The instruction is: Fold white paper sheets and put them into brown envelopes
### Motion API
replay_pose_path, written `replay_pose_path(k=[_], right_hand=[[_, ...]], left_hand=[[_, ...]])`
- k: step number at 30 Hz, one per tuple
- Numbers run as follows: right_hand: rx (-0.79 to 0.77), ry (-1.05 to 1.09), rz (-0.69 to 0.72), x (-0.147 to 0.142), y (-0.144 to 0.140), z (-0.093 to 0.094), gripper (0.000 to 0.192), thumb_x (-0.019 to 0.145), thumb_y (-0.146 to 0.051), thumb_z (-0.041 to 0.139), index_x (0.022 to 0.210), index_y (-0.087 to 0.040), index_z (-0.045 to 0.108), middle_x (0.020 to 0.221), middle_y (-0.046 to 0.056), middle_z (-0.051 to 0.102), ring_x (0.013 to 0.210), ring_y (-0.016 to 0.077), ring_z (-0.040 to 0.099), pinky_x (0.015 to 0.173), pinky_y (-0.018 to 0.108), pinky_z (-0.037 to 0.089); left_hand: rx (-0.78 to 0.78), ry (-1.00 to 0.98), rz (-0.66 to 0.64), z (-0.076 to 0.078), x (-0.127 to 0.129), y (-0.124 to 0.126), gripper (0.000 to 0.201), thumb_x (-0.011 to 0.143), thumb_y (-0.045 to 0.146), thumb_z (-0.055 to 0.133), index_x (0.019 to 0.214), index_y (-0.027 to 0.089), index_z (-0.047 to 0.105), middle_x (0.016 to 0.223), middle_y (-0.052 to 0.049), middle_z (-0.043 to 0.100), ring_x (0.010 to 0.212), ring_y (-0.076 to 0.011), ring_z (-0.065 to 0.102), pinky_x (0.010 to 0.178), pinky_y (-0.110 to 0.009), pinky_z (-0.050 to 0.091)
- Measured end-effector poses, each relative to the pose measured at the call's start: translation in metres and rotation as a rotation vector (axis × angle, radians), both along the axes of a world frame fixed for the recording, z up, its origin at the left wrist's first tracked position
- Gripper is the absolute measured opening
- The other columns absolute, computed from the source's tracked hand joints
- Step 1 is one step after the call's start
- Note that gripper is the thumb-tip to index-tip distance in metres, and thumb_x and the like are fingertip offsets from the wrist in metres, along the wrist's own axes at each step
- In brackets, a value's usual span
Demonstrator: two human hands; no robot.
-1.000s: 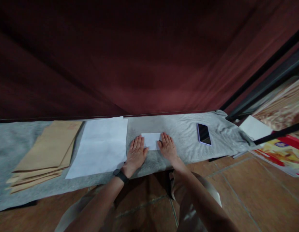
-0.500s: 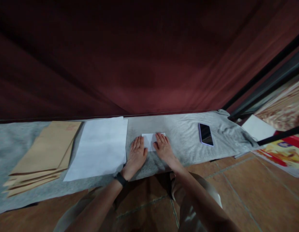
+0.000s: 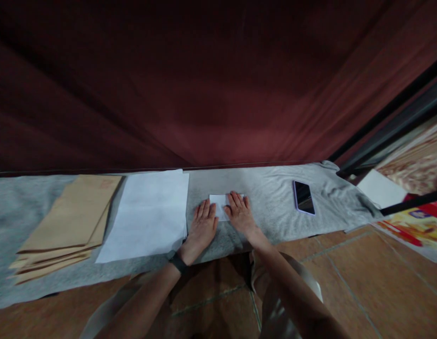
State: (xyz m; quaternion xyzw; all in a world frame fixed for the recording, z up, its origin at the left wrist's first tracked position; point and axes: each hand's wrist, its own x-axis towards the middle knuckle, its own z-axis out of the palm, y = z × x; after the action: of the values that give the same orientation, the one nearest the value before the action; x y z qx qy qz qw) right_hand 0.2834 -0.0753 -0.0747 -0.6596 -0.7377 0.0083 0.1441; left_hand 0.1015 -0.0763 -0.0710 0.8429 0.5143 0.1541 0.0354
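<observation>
A small folded white paper (image 3: 220, 207) lies flat on the grey cloth (image 3: 264, 190) in front of me. My left hand (image 3: 203, 225) rests palm down at its left edge, fingers stretched out and pointing away from me. My right hand (image 3: 240, 213) lies flat over the paper's right part, fingers extended, and hides that end. Between the two hands the middle of the paper shows. Left of my left hand is a stack of large white sheets (image 3: 146, 214).
A pile of brown paper envelopes (image 3: 72, 212) lies at the far left. To the right is a phone (image 3: 304, 197) with a purple edge. A dark red curtain (image 3: 211, 103) hangs behind the cloth. Black metal bars (image 3: 391, 113) and a colourful box (image 3: 416, 228) are at the right.
My right hand has shifted slightly inward over the paper, covering more of it. The left hand stays at the left edge. The whole view has shifted a little.
</observation>
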Motion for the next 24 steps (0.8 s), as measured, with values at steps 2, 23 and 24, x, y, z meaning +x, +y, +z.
replay_pose_path(k=[2,23,24], right_hand=[[0.011,-0.014,0.033,-0.005,-0.002,0.001,0.055,0.106,-0.040,0.033,0.155,-0.013,0.037,0.162,0.013,0.033,0.150,0.0285,0.028,0.123,0.054,0.017],[0.007,-0.076,0.153,-0.016,-0.005,-0.015,0.053,0.105,-0.042,0.033,0.154,-0.022,0.039,0.162,0.009,0.035,0.149,0.0263,0.033,0.122,0.050,0.021],[0.008,-0.076,0.153,-0.016,-0.005,-0.016,0.053,0.105,-0.042,0.033,0.154,-0.022,0.040,0.162,0.008,0.035,0.149,0.0263,0.033,0.122,0.050,0.021]], left_hand=[[0.009,0.033,-0.003,0.004,0.001,-0.005,0.049,0.097,0.024,0.041,0.143,0.007,0.050,0.155,-0.022,0.043,0.146,-0.0311,0.038,0.120,-0.049,0.031],[0.032,-0.051,1.079,0.062,-0.273,0.041,0.085,0.091,0.053,0.053,0.150,-0.003,0.030,0.156,-0.040,0.023,0.149,-0.0515,0.016,0.113,-0.071,0.017],[-0.005,-0.041,1.109,0.062,-0.284,0.037,0.089,0.089,0.058,0.054,0.150,-0.003,0.030,0.152,-0.040,0.030,0.146,-0.0520,0.023,0.111,-0.071,0.019]])
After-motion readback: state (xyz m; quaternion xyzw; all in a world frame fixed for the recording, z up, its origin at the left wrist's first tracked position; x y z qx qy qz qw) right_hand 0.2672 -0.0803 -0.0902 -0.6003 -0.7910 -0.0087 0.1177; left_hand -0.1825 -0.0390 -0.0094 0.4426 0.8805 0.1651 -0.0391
